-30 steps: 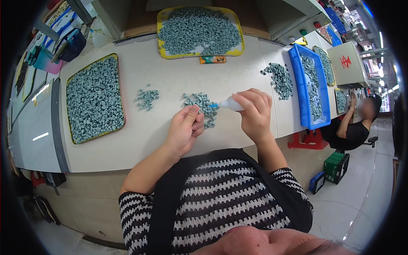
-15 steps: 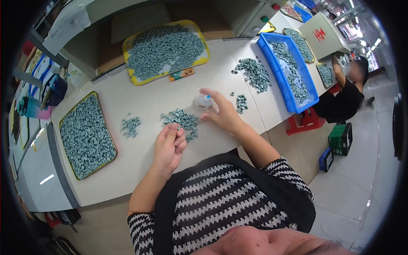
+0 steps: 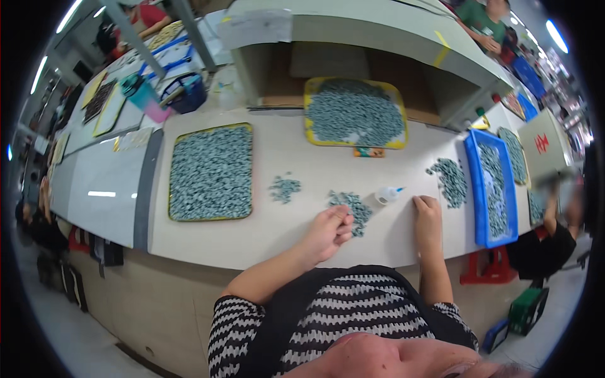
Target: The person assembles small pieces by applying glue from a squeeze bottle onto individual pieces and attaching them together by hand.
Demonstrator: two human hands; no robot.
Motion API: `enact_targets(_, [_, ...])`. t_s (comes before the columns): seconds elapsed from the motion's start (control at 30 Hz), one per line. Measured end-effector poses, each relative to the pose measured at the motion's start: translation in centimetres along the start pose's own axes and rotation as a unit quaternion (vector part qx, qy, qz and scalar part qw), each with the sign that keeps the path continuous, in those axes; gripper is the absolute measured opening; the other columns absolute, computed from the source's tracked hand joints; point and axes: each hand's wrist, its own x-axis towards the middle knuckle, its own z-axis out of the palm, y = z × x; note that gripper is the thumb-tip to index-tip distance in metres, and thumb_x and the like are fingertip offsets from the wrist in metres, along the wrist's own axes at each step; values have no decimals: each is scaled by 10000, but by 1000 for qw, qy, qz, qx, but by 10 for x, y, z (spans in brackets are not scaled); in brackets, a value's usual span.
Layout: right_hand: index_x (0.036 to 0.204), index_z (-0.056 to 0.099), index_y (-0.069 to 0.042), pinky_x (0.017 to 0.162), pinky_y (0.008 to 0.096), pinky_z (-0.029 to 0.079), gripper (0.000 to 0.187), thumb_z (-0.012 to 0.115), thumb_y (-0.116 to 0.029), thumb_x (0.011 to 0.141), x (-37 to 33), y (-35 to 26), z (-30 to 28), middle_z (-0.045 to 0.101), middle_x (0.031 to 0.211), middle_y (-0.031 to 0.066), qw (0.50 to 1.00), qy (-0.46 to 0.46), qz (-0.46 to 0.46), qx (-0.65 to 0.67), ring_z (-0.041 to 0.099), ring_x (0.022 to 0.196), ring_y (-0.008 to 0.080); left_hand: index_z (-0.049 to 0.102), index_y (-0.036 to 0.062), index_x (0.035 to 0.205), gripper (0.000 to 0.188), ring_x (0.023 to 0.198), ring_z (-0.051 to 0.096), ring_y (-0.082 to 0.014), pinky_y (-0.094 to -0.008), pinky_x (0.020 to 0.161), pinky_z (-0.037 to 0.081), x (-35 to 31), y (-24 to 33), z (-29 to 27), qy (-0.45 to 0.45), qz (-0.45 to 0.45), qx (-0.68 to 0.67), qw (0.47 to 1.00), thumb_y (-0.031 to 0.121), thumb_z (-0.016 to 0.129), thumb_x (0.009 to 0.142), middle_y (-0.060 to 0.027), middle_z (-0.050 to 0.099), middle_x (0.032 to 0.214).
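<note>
1. Head view, middle of the white table (image 3: pixel 296 151): small grey-green pieces (image 3: pixel 359 217) in a loose pile, right at the fingertips of the left hand (image 3: pixel 328 234).
2. On the left, thumb and forefinger drawn together in a pinch, other fingers curled in. Perhaps closed on a single piece; too small to tell.
3. Across from it, the right hand (image 3: pixel 428 217), low at the tabletop, fingers bent downward. Cannot tell how far parted at the tips, nor of anything held.
4. Between pile and right hand: a pale squeeze bottle (image 3: pixel 386 196) with a blue tip, free of both hands.
5. Step in hand, by judgement: piece-by-piece work, left as likely holder, right probably picking at the table, bottle set aside. Next move probably calls for a steady left pinch and a fine fingertip grip on the right.
6. Farther out: a small left pile (image 3: pixel 285 189), a larger right pile (image 3: pixel 450 183), then a full left tray (image 3: pixel 211 218), a yellow-rimmed far tray (image 3: pixel 310 129) with a small orange box (image 3: pixel 368 152) just before it, and a blue bin (image 3: pixel 477 189) at right.
7. Beyond the bin, at far right: a co-worker in black (image 3: pixel 554 247).
</note>
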Motion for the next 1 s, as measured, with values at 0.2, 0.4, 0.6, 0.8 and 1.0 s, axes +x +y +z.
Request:
enact_targets(0.2, [1063, 600, 22, 732, 287, 467, 231, 511, 56, 852, -1, -24, -5, 549, 945, 126, 987, 125, 44, 92, 551, 831, 222, 450, 84, 861, 186, 524, 310, -57, -197, 449, 249, -26, 19, -4, -53, -11, -9, 999, 241, 465, 959, 9, 446, 724])
enact_targets(0.4, [961, 632, 33, 707, 306, 517, 207, 588, 122, 779, -17, -78, -25, 608, 934, 158, 946, 242, -144, 159, 610, 833, 239, 435, 84, 863, 193, 517, 315, -49, -192, 440, 249, -31, 18, 6, -33, -15, 40, 999, 246, 452, 965, 13, 438, 723])
enact_targets(0.6, [871, 610, 4, 683, 310, 529, 219, 625, 145, 704, -8, -108, -27, 651, 863, 148, 917, 127, -190, 326, 649, 773, 256, 435, 76, 869, 194, 516, 330, -39, -178, 433, 256, -21, 2, 9, -45, -8, 35, 998, 243, 452, 965, 10, 450, 731])
enact_targets(0.8, [882, 647, -17, 624, 286, 514, 239, 666, 105, 677, 1, -93, 4, 650, 849, 122, 923, 113, -204, 307, 631, 720, 239, 452, 117, 853, 152, 531, 327, -43, -176, 454, 261, -1, -6, 6, -51, -16, 52, 997, 229, 469, 954, 37, 429, 696])
enact_targets(1.0, [936, 645, -7, 665, 300, 524, 271, 685, 61, 677, 6, -73, 41, 646, 906, 119, 922, 110, -171, 330, 633, 783, 244, 463, 112, 851, 174, 526, 335, -46, -181, 432, 258, 25, -11, -4, -32, -34, 33, 998, 253, 476, 952, 31, 430, 688])
